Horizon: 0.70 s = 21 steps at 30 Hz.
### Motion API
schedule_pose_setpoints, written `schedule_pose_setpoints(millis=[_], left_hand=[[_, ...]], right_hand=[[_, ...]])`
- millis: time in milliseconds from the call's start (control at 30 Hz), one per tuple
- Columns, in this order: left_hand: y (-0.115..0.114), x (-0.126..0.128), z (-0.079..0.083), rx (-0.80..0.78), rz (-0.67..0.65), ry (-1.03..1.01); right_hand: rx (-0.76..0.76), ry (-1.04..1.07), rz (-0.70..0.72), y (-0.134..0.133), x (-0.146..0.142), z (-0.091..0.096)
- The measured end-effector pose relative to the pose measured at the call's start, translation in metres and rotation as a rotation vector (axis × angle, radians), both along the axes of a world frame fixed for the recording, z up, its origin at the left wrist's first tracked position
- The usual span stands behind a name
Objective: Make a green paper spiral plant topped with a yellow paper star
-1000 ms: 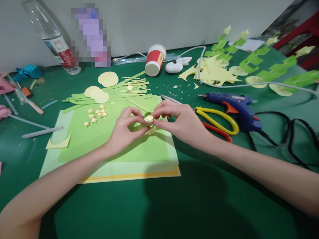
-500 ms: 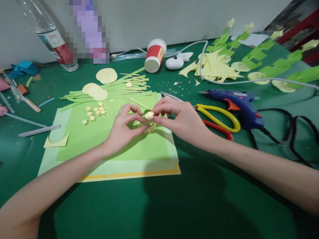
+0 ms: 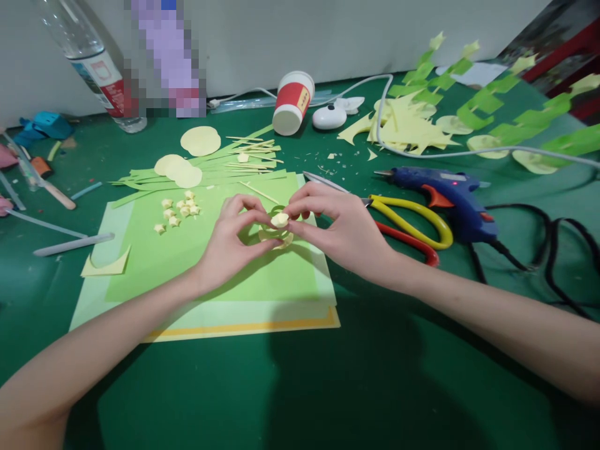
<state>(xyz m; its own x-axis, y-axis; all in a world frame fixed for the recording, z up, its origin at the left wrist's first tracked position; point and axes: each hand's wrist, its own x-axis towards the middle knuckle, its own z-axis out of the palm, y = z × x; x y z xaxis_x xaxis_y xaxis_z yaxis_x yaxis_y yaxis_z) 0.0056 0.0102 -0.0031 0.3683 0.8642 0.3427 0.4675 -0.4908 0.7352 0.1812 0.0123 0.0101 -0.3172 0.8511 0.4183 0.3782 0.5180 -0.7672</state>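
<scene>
From my end on the head view: the pale yellow star sits right between the fingertips of both hands, raised over the green sheet. Green paper curl shows behind and under it, pale yellow disc below that.

Right hand: thumb and index nearly closed, pinching the star's right edge. Left hand: thumb and index bent toward each other with a small gap, gripping the curl; index tip is up against the star's left side. Exact contact partly hidden by the fingers, can't confirm more.

Loose stars lie on the sheet, left of the hands. Scissors and glue gun are on the table, past the right hand.

Labels: bottle has a red-and-white one, cup has dark characters on a yellowish patch. I can't read either, print's too small
</scene>
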Motion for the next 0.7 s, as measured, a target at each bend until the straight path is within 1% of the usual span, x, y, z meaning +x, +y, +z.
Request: schedule_pose_setpoints(millis=[133,233,300,367,500,533,600,700], left_hand=[[-0.003,-0.006,0.004,0.015,0.034,0.021],[-0.001,-0.011,0.009,0.102,0.041,0.009],[-0.001,-0.015,0.013,0.208,0.033,0.019],[-0.001,-0.017,0.021,0.338,0.015,0.055],[-0.007,-0.018,0.04,0.595,-0.029,0.134],[-0.009,-0.017,0.045,0.625,-0.022,0.168],[-0.013,-0.014,0.051,0.629,0.012,0.241],[-0.018,-0.01,0.055,0.652,0.017,0.265]], right_hand=[[-0.01,-0.009,-0.007,0.001,0.001,0.0],[-0.052,0.03,-0.032,0.004,0.004,0.007],[-0.124,0.093,-0.062,0.004,0.008,0.015],[-0.222,0.206,-0.083,0.004,0.012,0.025],[-0.399,0.423,-0.058,-0.002,0.018,0.044],[-0.426,0.443,-0.044,-0.005,0.019,0.047],[-0.452,0.452,-0.02,-0.011,0.02,0.054],[-0.461,0.443,0.029,-0.018,0.02,0.06]])
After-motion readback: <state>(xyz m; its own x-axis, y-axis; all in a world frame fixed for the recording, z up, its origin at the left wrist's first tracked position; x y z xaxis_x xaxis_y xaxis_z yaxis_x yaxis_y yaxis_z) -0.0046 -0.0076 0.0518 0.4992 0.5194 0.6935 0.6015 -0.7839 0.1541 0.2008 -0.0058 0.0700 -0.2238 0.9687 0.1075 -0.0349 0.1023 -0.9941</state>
